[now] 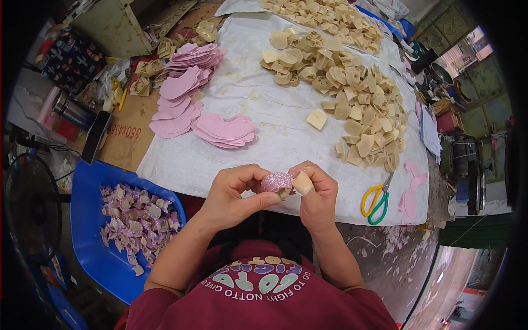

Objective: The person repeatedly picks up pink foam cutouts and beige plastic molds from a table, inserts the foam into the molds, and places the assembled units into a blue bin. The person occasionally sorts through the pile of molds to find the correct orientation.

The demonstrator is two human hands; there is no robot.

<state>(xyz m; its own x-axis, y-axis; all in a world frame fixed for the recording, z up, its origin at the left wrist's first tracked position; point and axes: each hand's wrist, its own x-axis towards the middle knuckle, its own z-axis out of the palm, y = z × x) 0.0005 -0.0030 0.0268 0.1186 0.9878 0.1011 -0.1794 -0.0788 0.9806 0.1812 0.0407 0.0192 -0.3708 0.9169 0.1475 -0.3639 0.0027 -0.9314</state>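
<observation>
White-covered table (231,159) | hands (275,190) pinch glittery pink piece (276,182), long axis left-right

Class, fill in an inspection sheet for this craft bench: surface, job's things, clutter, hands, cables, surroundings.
Surface: white cloth over the table, stained.
Job's things: pink glitter piece and cream block held together; cream blocks heap; pink cut shapes.
Clutter: scissors at the cloth's edge; blue tray of wrapped pieces.
Hands: left hand and right hand both pinch the piece.
Cables: thin wires near fan.
Surroundings: crowded workshop, cardboard, machinery right.
</observation>
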